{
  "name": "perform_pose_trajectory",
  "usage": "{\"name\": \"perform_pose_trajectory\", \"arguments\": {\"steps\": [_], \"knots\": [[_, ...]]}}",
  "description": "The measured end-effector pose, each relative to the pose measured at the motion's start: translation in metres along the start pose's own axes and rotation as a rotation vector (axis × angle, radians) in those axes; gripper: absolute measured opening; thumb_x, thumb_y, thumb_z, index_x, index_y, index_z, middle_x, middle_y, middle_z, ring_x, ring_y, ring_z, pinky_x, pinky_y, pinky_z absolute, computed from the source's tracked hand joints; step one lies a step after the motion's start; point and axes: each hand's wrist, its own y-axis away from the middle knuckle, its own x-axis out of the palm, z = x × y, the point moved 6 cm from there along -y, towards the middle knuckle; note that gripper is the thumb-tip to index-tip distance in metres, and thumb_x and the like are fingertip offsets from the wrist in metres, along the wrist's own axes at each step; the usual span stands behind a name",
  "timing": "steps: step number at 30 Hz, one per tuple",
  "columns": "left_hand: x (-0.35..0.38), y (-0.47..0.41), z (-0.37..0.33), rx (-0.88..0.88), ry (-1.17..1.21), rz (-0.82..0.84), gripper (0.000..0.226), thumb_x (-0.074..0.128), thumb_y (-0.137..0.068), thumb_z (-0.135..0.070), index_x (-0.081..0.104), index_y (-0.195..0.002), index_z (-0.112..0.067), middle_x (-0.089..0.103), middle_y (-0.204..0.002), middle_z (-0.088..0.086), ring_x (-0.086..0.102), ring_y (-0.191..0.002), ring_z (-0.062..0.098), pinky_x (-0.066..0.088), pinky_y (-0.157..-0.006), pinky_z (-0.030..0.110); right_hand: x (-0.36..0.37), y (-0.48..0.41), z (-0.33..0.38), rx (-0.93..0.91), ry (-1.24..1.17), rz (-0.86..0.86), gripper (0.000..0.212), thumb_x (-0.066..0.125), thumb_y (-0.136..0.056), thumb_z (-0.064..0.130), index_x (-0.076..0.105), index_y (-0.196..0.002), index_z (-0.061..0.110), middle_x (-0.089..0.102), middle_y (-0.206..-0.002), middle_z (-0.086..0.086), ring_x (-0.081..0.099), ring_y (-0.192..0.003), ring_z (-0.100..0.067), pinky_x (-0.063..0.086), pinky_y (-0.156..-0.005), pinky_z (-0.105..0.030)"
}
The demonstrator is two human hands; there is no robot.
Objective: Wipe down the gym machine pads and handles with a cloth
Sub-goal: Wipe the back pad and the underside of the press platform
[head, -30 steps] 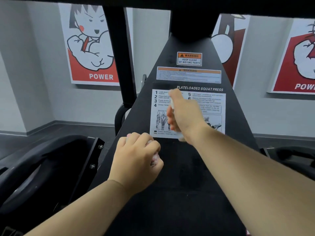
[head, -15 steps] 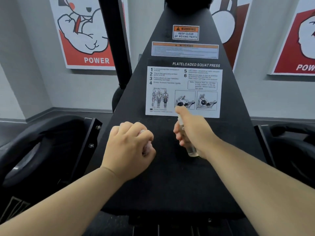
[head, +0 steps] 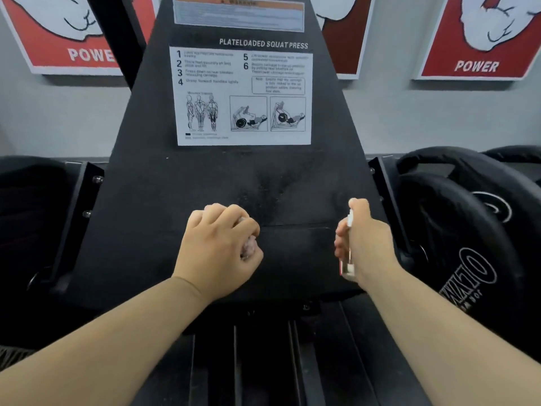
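The black sloped panel [head: 164,200] of the squat press machine fills the middle of the head view. A damp, speckled patch [head: 272,186] shows on it below the white instruction sticker [head: 243,95]. My left hand [head: 218,249] grips a balled-up pale cloth [head: 248,247] low on the panel; only a bit of cloth peeks out between the fingers. My right hand [head: 366,244] holds a small clear spray bottle [head: 347,259] upright near the panel's right edge, with the thumb on top of it.
Black weight plates [head: 468,235] hang on the right, and another dark plate [head: 26,218] sits on the left. Metal brackets [head: 85,206] flank the panel. Red and white POWER posters [head: 480,36] hang on the grey wall behind. Dark rails [head: 263,361] run below the panel.
My view has tilted down and closer to the panel. My right hand with the bottle has moved right and down, away from the sticker. A wet patch now shows on the panel.
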Motion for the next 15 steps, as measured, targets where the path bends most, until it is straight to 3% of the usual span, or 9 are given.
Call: {"name": "perform_pose_trajectory", "arguments": {"steps": [4,7,11,15], "knots": [[0.011,-0.003,-0.017,-0.001,0.030,0.027,0.020,0.048,-0.076,-0.030,0.066,-0.074,-0.021,0.057,-0.081,-0.007,0.052,-0.077,0.023,0.037,-0.074,0.035,-0.002,0.008,-0.018,0.088,0.205,0.142,0.054,0.050,-0.091,0.050,0.059,-0.060,0.007,0.056,-0.056,-0.008,0.052,-0.048,-0.021,0.046,-0.058,-0.031],[0.017,0.004,-0.022,0.007,0.037,0.065,0.021,0.048,-0.077,-0.031,0.067,-0.076,-0.021,0.057,-0.082,-0.007,0.053,-0.078,0.024,0.037,-0.075,0.035,0.000,0.014,-0.036,0.090,0.295,0.169,0.054,0.050,-0.090,0.051,0.058,-0.058,0.008,0.057,-0.055,-0.007,0.052,-0.048,-0.020,0.045,-0.056,-0.030],[0.022,0.029,-0.011,-0.024,0.019,0.118,0.025,0.047,-0.078,-0.035,0.068,-0.078,-0.021,0.059,-0.086,-0.006,0.053,-0.082,0.025,0.035,-0.078,0.036,-0.014,0.024,-0.070,0.073,0.076,-0.013,0.051,0.049,-0.093,0.043,0.054,-0.056,0.009,0.054,-0.051,-0.005,0.048,-0.045,-0.019,0.042,-0.050,-0.028],[0.031,0.048,-0.015,-0.016,0.033,0.173,0.026,0.047,-0.078,-0.034,0.069,-0.078,-0.020,0.061,-0.088,-0.004,0.056,-0.084,0.027,0.034,-0.079,0.037,-0.028,0.029,-0.094,0.166,0.002,-0.014,0.054,0.048,-0.095,0.045,0.056,-0.059,0.006,0.054,-0.052,-0.006,0.048,-0.045,-0.018,0.043,-0.051,-0.029]]}}
